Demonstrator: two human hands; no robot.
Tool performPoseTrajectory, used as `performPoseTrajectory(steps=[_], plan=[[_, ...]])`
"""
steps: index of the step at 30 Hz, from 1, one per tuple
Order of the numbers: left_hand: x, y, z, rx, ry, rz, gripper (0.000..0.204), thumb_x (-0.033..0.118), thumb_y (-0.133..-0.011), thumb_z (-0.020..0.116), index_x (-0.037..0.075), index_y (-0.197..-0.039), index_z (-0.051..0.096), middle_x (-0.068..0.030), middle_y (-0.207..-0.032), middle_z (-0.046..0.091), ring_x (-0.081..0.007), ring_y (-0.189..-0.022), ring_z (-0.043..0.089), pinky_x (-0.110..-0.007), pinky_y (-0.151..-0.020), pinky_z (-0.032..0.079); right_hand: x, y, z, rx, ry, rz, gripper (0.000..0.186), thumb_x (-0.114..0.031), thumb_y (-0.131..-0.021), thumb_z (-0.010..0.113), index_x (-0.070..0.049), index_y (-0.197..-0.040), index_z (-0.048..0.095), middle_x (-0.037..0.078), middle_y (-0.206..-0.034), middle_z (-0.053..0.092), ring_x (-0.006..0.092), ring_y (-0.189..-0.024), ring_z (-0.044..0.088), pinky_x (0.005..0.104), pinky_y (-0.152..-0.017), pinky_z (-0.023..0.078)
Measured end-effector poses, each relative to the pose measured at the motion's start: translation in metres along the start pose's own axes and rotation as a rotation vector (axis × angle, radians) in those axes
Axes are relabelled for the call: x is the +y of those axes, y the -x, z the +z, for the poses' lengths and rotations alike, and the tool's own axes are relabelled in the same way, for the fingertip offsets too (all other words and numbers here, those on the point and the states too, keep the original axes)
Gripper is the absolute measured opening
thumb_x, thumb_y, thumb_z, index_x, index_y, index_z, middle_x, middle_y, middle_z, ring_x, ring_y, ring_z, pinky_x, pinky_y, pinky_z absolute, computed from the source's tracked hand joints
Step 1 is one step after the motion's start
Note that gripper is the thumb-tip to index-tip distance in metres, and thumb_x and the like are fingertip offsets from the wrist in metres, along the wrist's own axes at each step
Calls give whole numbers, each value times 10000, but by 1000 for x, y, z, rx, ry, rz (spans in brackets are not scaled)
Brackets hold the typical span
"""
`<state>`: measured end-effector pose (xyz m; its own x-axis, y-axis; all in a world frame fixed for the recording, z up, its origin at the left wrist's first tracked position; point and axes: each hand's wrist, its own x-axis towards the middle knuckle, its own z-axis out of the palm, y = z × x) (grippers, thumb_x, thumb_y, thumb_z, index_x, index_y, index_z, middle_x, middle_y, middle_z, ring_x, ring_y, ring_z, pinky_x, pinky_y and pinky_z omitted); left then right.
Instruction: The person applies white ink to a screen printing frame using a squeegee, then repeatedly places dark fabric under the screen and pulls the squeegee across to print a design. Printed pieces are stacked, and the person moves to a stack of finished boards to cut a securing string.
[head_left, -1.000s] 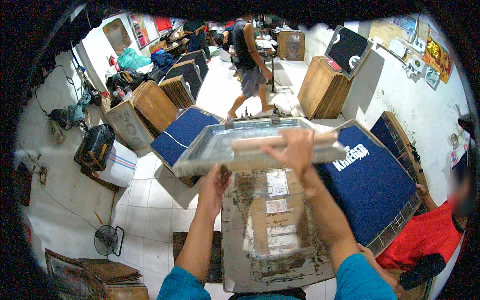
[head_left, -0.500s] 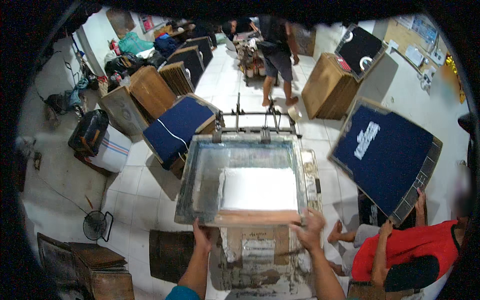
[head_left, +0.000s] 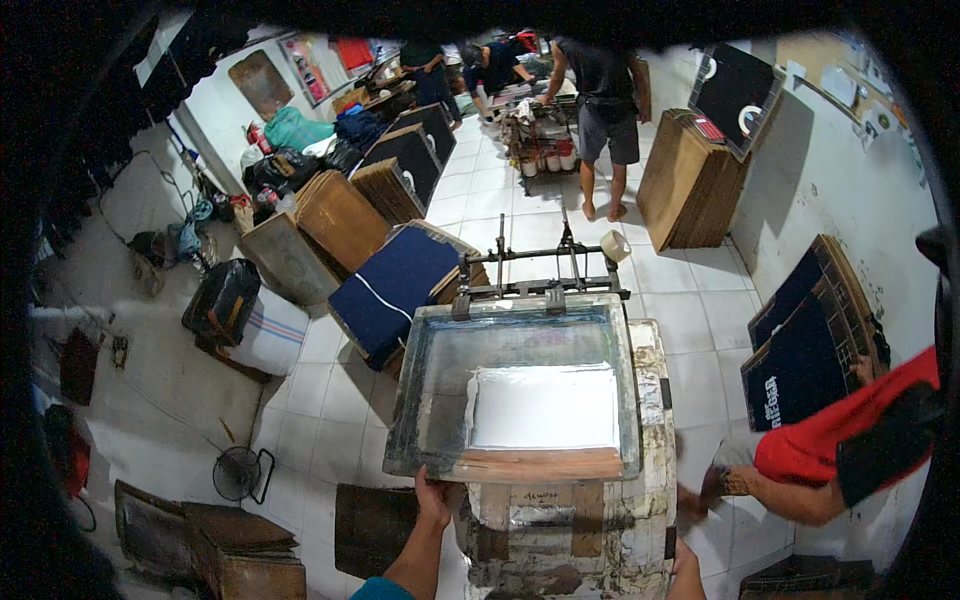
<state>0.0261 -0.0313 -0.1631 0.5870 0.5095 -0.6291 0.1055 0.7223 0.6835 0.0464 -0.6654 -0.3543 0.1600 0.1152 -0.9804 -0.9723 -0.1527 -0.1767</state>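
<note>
My left hand (head_left: 433, 503) is closed on the near edge of a screen-printing frame (head_left: 630, 400), left of its middle. White ink (head_left: 545, 408) covers a rectangle of its mesh. A wooden squeegee (head_left: 540, 464) lies inside the frame along the near side. The frame is attached to a metal hinge bar (head_left: 535, 288) at its far side. Beneath it is a worn, tape-covered board (head_left: 640, 500). Low at the right edge of that board is my right hand (head_left: 686, 562), away from the frame; its fingers are hidden.
At right, a co-worker in a red shirt (head_left: 810, 440) is beside dark blue fabric-covered panels (head_left: 790, 375) leaning near the wall. Another blue panel (head_left: 390, 285) stands left of the hinge. Stacked boards (head_left: 690, 180) and a small fan (head_left: 238, 472) stand about. People work farther back.
My right hand has left the frame's near right corner and dropped lower right. The co-worker's blue printed panel has moved to the leaning panels at right. The view has shifted.
</note>
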Motion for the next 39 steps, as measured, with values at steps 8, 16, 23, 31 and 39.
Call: performPoseTrajectory(steps=[8,16,23,31,39], plan=[[5,8,3,-28,-32,-17,754,640,-955,522,96,-1475,485,-111,-1389,556,-301,-1272,510,-457,-1127,345,25,8,-13,96,-809,-446,521,-621,-913,645,-144,-1122,622,85,-838,630,212,-727,597,384,-687,518],[-13,-31,-23,-85,70,-8,644,563,-967,598,96,-1407,541,-76,-1262,601,-231,-1088,557,-402,-960,434,84,162,-72,571,-1502,-785,395,-601,-906,678,-225,-861,565,1,-707,572,171,-591,529,307,-523,435],[-15,-38,-32,-112,124,-156,430,505,-947,692,108,-1106,644,-11,-919,569,-134,-821,530,-308,-780,451,128,429,-222,480,-1319,-1137,495,-584,-971,620,-89,-979,640,83,-830,668,245,-650,620,355,-588,536],[-23,-49,-29,-95,208,-160,390,454,-941,714,117,-1125,643,-4,-921,592,-157,-815,557,-329,-774,484,118,603,-189,2090,-928,-1192,712,-551,-1037,508,110,-1270,632,274,-1199,701,391,-1040,684,473,-924,540],[-24,-53,-38,-191,167,-174,339,455,-977,678,125,-1054,660,-4,-949,608,-142,-903,577,-323,-855,468,-1,207,199,413,149,-1443,708,-42,-921,698,-4,-1561,398,142,-1528,519,243,-1382,510,404,-1093,477]])
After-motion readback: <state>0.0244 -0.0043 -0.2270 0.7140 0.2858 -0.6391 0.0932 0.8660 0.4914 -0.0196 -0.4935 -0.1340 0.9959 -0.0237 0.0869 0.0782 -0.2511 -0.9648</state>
